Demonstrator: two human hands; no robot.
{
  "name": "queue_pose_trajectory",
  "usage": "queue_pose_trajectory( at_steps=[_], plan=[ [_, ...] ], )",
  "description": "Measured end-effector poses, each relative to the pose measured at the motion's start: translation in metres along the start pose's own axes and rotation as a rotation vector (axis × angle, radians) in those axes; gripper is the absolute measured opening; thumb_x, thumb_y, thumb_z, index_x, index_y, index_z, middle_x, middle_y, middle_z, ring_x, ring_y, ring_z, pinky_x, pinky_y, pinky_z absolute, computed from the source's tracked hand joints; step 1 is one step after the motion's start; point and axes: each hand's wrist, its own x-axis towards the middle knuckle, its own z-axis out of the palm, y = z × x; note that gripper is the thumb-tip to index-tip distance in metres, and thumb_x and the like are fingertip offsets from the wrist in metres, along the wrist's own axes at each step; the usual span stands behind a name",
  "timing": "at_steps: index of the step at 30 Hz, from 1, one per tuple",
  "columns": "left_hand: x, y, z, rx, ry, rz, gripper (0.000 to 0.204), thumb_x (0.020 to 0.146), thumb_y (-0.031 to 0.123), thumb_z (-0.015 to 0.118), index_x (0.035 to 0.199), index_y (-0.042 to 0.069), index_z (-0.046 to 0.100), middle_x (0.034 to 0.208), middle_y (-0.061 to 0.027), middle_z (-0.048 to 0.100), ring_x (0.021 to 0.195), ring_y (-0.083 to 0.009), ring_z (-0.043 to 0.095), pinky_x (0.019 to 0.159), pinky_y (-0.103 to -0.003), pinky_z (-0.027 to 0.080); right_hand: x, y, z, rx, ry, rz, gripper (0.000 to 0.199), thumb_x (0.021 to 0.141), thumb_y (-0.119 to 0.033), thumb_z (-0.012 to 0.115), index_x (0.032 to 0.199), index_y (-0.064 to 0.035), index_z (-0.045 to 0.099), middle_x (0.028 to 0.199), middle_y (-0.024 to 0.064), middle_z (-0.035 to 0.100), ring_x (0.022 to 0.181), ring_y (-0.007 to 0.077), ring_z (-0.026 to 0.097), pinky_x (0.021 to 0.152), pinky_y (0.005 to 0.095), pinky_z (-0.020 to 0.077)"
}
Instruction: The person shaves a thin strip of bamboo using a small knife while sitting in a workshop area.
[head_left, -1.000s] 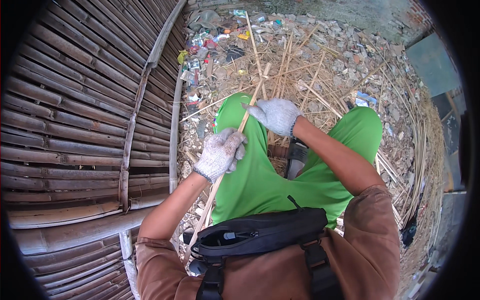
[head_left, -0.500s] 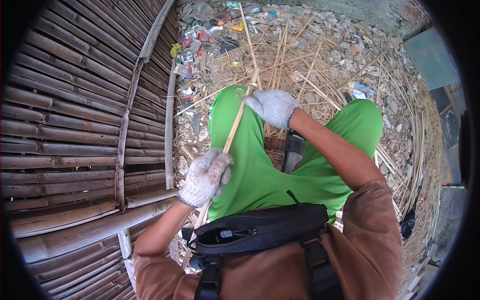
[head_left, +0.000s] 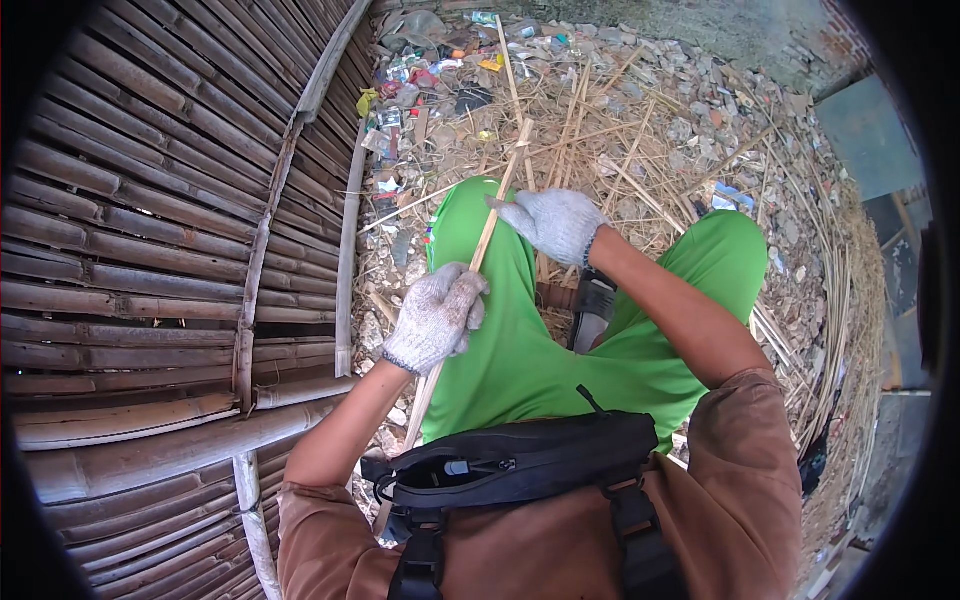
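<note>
Both my hands wear grey-white knit gloves. My left hand (head_left: 437, 315) is closed around a long thin bamboo strip (head_left: 487, 232) that runs diagonally from beside my hip up toward the ground ahead. My right hand (head_left: 553, 224) is higher on the same strip, fingers and thumb pressed against it over my left thigh. What else the right hand holds is hidden. My green trousers (head_left: 520, 350) fill the middle of the view, with a black waist bag (head_left: 520, 460) across my brown shirt.
A woven bamboo panel (head_left: 150, 250) with thick poles covers the left side. Loose bamboo strips (head_left: 610, 130) and shavings lie on rubble ahead, with litter (head_left: 420, 75) at the top. A dark sandal (head_left: 592, 305) sits between my legs. More strips curve along the right (head_left: 840, 300).
My left hand slid down the strip toward my hip and has come back up a little. My right hand stayed near the upper part of the strip.
</note>
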Motion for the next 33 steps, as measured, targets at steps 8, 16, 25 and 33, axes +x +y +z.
queue_pose_trajectory(
  at_steps=[8, 16, 25, 33],
  plan=[
    [-0.034, -0.005, -0.005, 0.065, 0.036, -0.005, 0.032, 0.111, 0.031, 0.056, 0.106, 0.001, 0.066, 0.065, -0.0034, 0.061, 0.042, -0.0108, 0.052, 0.040, -0.026, 0.041, 0.004, 0.009, 0.001, 0.030, -0.029, 0.023, 0.084, 0.110, -0.071, 0.025, 0.106, -0.0025, 0.074, 0.107, 0.0288, 0.076, 0.103, 0.0486, 0.072, 0.096, 0.0585, 0.0554],
    [-0.058, -0.004, -0.012, 0.143, 0.047, -0.024, 0.028, 0.113, 0.029, 0.055, 0.108, 0.004, 0.066, 0.065, -0.0021, 0.060, 0.045, -0.0092, 0.053, 0.042, -0.028, 0.042, 0.005, 0.011, 0.006, 0.028, -0.004, -0.013, 0.084, 0.109, -0.071, 0.027, 0.106, -0.0026, 0.075, 0.108, 0.0289, 0.075, 0.105, 0.0485, 0.072, 0.095, 0.0583, 0.0553],
    [-0.080, -0.004, -0.011, 0.112, 0.064, -0.108, 0.029, 0.112, 0.030, 0.055, 0.108, 0.003, 0.067, 0.064, -0.0022, 0.060, 0.045, -0.0091, 0.053, 0.043, -0.027, 0.043, 0.012, 0.019, 0.008, 0.013, 0.046, 0.028, 0.081, 0.109, -0.068, 0.028, 0.108, -0.0037, 0.076, 0.107, 0.0274, 0.077, 0.102, 0.0481, 0.073, 0.095, 0.0581, 0.0563],
    [-0.096, -0.023, -0.032, -0.065, 0.096, -0.060, 0.027, 0.113, 0.027, 0.055, 0.108, 0.002, 0.067, 0.064, -0.0025, 0.059, 0.045, -0.0086, 0.051, 0.042, -0.025, 0.039, 0.035, 0.076, -0.020, 0.086, 0.280, 0.292, 0.079, 0.110, -0.068, 0.030, 0.114, -0.0009, 0.071, 0.117, 0.0309, 0.073, 0.114, 0.0499, 0.068, 0.101, 0.0570, 0.0518]
  ],
)
